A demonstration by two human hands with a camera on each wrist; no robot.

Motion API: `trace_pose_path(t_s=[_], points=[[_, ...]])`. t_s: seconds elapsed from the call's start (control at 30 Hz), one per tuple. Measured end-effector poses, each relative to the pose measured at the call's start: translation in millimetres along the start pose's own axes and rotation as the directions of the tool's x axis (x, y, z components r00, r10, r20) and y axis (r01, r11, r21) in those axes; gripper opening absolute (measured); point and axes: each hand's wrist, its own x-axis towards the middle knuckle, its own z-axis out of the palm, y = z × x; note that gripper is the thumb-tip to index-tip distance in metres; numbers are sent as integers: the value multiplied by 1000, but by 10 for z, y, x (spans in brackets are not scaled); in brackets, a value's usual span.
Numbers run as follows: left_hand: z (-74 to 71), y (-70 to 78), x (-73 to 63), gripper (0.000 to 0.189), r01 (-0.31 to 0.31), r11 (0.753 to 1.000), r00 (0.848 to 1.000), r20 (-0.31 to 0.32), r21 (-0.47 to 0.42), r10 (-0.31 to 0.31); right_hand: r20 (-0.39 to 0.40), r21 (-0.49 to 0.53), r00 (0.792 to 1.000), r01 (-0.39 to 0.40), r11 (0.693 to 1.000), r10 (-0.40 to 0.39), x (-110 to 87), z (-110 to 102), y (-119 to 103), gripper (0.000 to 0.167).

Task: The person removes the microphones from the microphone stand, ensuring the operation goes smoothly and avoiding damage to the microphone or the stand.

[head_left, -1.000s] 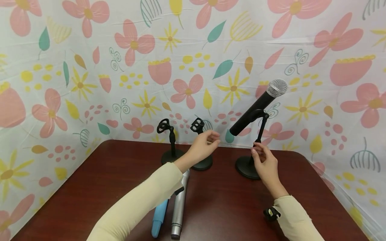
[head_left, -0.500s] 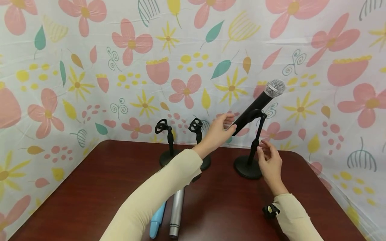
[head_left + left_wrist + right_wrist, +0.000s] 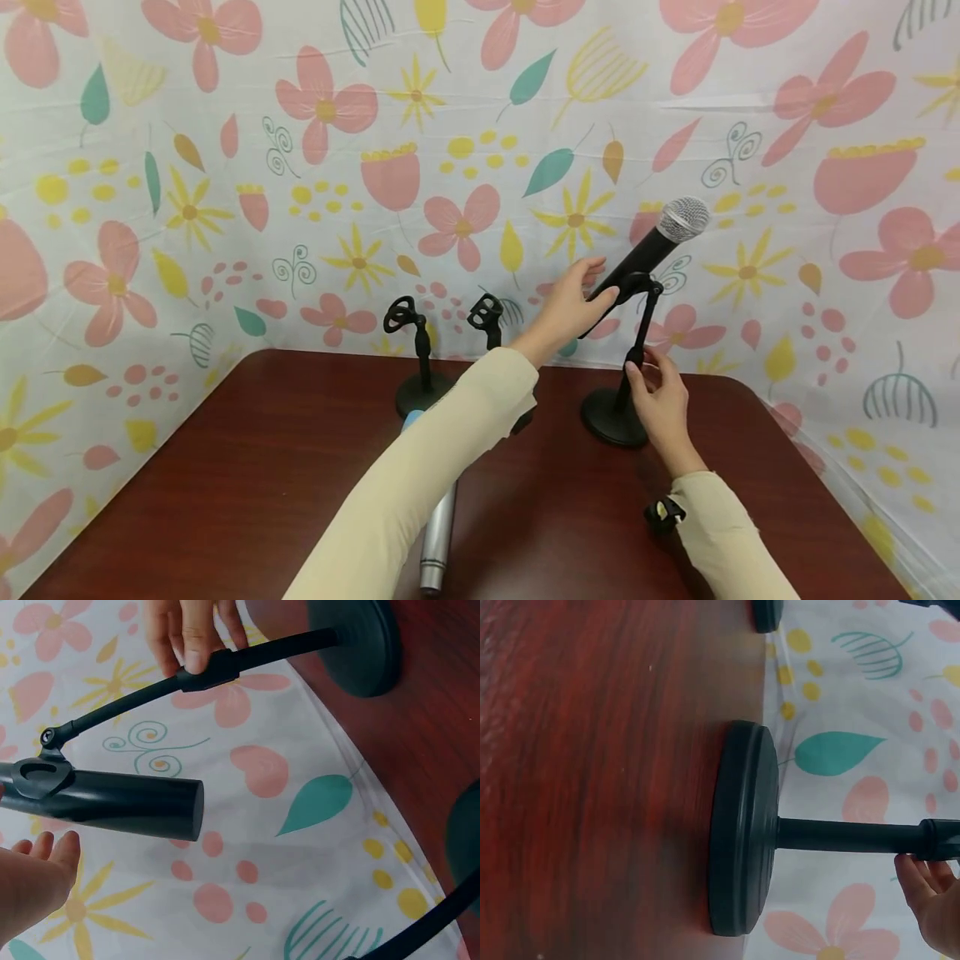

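Note:
A black microphone [image 3: 637,260] with a silver mesh head sits tilted in the clip of a black desk stand [image 3: 613,421], head up to the right. My left hand [image 3: 567,310] is at the microphone's lower body, thumb on the near side and fingers beyond it. In the left wrist view, those fingers [image 3: 66,851] lie just under the barrel, not curled round it. My right hand [image 3: 662,400] pinches the stand's post at its collar [image 3: 214,671], thumb on one side and fingers on the other. The stand's round base [image 3: 742,832] rests on the table.
Two more black desk stands, a left one [image 3: 423,354] and a middle one [image 3: 487,312], hold no microphone; my left arm partly covers the middle one. A silver cylinder [image 3: 437,542] and a mostly hidden blue object [image 3: 412,418] lie on the dark red table [image 3: 225,467]. Floral cloth [image 3: 465,108] hangs behind.
My left hand has moved right and up from near the middle stand to the microphone's body. My right hand loosened away from the post, then came back onto its collar.

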Motion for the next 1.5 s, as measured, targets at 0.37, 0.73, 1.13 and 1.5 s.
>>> trace_pose_path(t_s=[0.37, 0.73, 1.13, 1.5], points=[[37, 104, 137, 57, -17, 996, 998, 66, 90, 12, 5, -49, 1000, 9, 999, -8, 2, 53, 14, 40], [20, 157, 81, 55, -46, 996, 997, 60, 79, 41, -49, -77, 997, 64, 995, -67, 43, 88, 19, 36], [-116, 259, -8, 53, -74, 988, 997, -6, 135, 76, 41, -39, 998, 42, 998, -41, 29, 102, -184, 37], [-302, 288, -108, 50, -15, 983, 995, -98, 183, 33, 127, -5, 981, 150, 989, -148, -65, 215, -331, 34]])
